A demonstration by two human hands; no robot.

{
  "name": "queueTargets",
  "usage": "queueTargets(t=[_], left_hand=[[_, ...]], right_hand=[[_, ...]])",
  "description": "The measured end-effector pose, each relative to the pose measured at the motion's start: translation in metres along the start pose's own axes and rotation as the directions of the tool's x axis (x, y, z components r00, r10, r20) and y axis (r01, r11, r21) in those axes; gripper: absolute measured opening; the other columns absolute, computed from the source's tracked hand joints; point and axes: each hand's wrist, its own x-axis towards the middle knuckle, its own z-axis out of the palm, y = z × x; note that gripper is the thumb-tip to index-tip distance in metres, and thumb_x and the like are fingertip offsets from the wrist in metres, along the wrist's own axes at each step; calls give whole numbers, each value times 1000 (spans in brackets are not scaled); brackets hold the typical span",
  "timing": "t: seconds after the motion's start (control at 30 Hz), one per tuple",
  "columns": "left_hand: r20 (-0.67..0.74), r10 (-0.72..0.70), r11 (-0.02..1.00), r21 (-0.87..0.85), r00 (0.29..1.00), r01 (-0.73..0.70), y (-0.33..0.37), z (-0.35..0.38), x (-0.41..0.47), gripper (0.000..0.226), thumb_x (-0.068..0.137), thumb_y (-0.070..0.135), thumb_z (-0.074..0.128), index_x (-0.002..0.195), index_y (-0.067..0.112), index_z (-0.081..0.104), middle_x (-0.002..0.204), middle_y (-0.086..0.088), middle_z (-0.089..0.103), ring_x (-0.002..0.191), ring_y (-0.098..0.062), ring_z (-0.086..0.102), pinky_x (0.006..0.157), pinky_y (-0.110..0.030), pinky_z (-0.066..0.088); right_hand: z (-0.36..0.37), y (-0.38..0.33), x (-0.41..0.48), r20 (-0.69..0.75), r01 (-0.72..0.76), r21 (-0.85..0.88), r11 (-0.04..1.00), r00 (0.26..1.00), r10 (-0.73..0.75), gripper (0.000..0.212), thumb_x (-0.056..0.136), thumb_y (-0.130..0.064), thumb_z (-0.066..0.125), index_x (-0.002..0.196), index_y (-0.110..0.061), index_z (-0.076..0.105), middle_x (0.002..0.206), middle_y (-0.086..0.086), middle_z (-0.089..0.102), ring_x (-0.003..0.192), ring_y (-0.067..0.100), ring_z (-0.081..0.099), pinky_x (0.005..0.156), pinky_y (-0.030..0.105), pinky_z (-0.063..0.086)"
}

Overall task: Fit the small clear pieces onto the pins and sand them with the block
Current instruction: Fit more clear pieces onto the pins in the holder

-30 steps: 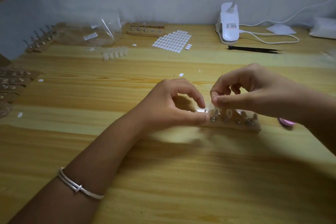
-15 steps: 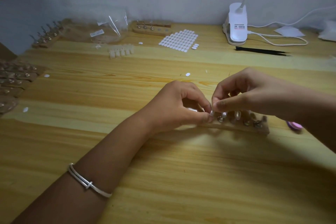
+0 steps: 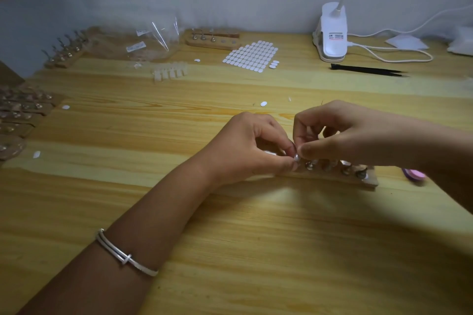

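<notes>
Table (image 3: 250, 233): left fingers (image 3: 281, 165), right fingers (image 3: 316, 151) pinch clear piece (image 3: 297, 157)

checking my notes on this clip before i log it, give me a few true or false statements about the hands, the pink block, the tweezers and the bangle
1. The left hand and the right hand both pinch a small clear piece over the left end of the wooden pin strip. True.
2. The right hand holds the pink block. False: it lies on the wooden table, beside the strip's right end.
3. The black tweezers lie near the white clip lamp. True.
4. The silver bangle is on the right wrist. False: it is on the left wrist.
</notes>
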Motion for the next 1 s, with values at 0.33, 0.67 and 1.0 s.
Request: queueTargets(t=[0.33, 0.67, 1.0], left_hand=[[7, -12, 1000, -14, 1000, 12, 0, -1, 0, 16, 68, 8, 88, 80, 11, 79, 86, -2, 68, 80, -11, 66, 70, -20, 52], [7, 10, 1000, -16, 1000, -10, -3, 0, 1, 17, 67, 7, 88, 81, 13, 80, 85, 0, 68, 78, -11, 65, 72, -25, 53], [5, 55, 998, -24, 998, -55, -7, 1, 1, 17, 69, 7, 86, 81, 17, 80, 85, 0, 70, 80, -19, 67, 72, -35, 55]], right_hand=[[13, -9, -22, -222, 167, -600, 782, 905, -363, 17, 75, -35, 62, 76, -25, 76, 71, -13, 64, 73, 17, 52, 67, 28, 38], [21, -28, -23, -212, 53, -692, 720, 939, -273, 17, 90, -35, 56, 86, -28, 71, 85, -9, 67, 90, 14, 48, 80, 30, 40], [23, -32, -20, -162, 61, -767, 639, 945, -285, 12, 91, -37, 57, 93, -31, 68, 91, -10, 65, 98, 13, 52, 79, 29, 26]])
